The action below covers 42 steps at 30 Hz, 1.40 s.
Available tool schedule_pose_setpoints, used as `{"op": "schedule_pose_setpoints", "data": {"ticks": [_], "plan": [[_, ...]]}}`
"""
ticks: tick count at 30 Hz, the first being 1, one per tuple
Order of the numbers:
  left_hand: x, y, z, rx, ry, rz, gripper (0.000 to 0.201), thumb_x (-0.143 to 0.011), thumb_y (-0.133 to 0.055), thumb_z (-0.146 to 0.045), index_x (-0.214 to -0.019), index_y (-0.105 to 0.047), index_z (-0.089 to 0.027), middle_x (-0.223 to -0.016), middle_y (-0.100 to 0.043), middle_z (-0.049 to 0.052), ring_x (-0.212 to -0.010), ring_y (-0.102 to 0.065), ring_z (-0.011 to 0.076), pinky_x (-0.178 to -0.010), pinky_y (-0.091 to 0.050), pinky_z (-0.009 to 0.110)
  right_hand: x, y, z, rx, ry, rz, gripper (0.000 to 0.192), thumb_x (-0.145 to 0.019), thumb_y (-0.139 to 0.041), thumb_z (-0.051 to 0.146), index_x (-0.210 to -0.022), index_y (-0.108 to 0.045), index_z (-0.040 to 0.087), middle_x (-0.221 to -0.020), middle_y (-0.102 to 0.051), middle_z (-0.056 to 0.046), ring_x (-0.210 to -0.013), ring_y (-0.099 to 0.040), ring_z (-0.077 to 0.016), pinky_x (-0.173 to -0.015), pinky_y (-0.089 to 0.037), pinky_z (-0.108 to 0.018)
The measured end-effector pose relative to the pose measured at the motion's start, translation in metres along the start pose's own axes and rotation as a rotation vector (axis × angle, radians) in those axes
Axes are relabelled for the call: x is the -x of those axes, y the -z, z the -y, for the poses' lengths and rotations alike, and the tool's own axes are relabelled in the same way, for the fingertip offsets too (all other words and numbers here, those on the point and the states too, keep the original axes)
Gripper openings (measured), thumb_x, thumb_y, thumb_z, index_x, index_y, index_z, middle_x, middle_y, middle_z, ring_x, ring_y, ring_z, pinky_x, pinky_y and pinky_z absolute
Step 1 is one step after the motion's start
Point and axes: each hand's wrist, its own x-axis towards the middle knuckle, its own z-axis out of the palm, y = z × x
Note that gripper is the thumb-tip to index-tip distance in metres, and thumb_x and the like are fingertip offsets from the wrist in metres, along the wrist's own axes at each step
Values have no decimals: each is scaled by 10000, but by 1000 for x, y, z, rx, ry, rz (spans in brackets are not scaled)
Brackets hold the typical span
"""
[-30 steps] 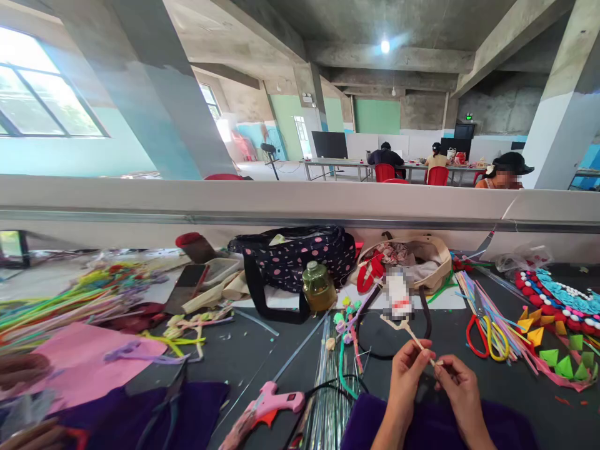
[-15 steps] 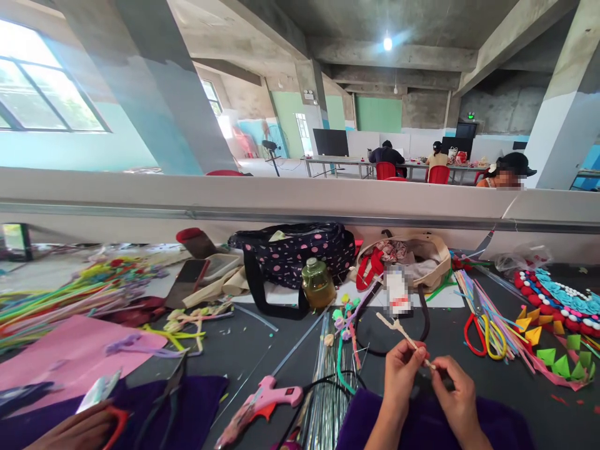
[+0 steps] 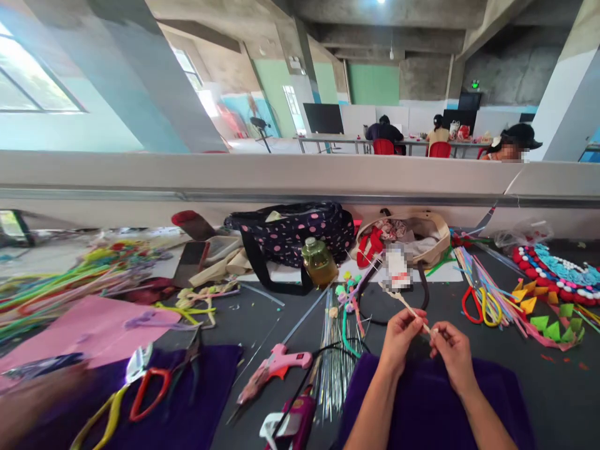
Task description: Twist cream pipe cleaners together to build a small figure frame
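Two hands meet low in the view over a purple cloth [image 3: 422, 400] spread on the dark desk [image 3: 553, 387]. The left hand [image 3: 398, 331] pinches a thin pale stick [image 3: 411, 309] between thumb and fingertips, and the right hand [image 3: 452, 350] closes its fingertips on the stick's near end, so both hands grip the same piece. The stick slants up and away to the left, its far end hanging above a black loop of cord [image 3: 375, 306] lying on the desk.

Left of the hands lies a bundle of silver wires [image 3: 335, 356], with a pink glue gun [image 3: 281, 365] beside it. Farther left, red-handled scissors [image 3: 150, 394] rest on another purple cloth near a pink sheet [image 3: 79, 331]. Behind the stick stand a greenish bottle [image 3: 319, 262], a dark polka-dot bag [image 3: 295, 234] and a beige tote bag [image 3: 422, 237]. To the right are red and yellow scissors [image 3: 480, 306], coloured pipe cleaners [image 3: 487, 287] and green and orange paper cones [image 3: 553, 319]. People sit at distant tables [image 3: 389, 140].
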Motion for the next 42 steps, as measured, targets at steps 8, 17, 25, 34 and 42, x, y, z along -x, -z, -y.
{"op": "schedule_pose_setpoints", "data": {"ticks": [8, 17, 25, 34, 42], "plan": [[0, -4, 0, 3, -6, -133, 231, -612, -778, -314, -682, -666, -125, -597, -609, 4, -525, -533, 89, -561, -416, 209, 2, 6, 8, 113, 60, 8, 157, -820, -593, 345, -827, -624, 192, -640, -611, 6, -516, -556, -117, -510, -463, -213], [0, -6, 2, 9, -3, -156, 272, -612, -777, -315, -591, -582, -126, -626, -603, -4, -492, -506, 69, -521, -396, 195, 6, 9, 10, 442, 371, 22, 138, -856, -529, 266, -810, -646, 208, -732, -651, -28, -649, -596, -151, -664, -472, -262], [0, -4, -1, -76, 41, -78, 322, -652, -747, -382, -825, -676, -119, -665, -638, 27, -571, -559, 108, -585, -439, 221, 2, -6, 7, -176, -169, -50, 272, -738, -672, 439, -752, -611, 174, -562, -573, 25, -411, -490, -95, -430, -439, -220], [-3, 2, 2, -72, 8, -124, 289, -649, -747, -378, -733, -640, -123, -590, -606, 2, -506, -529, 90, -544, -422, 213, 2, -4, 8, -75, -108, 40, 261, -733, -692, 418, -810, -639, 174, -655, -642, -11, -541, -594, -128, -530, -504, -233], [-2, 3, 2, -111, 9, -156, 309, -631, -754, -394, -701, -630, -120, -568, -591, -5, -455, -514, 84, -475, -393, 196, 7, 0, -1, 190, 62, 61, 212, -823, -585, 399, -874, -655, 205, -767, -696, -44, -640, -668, -177, -607, -538, -268]]}}
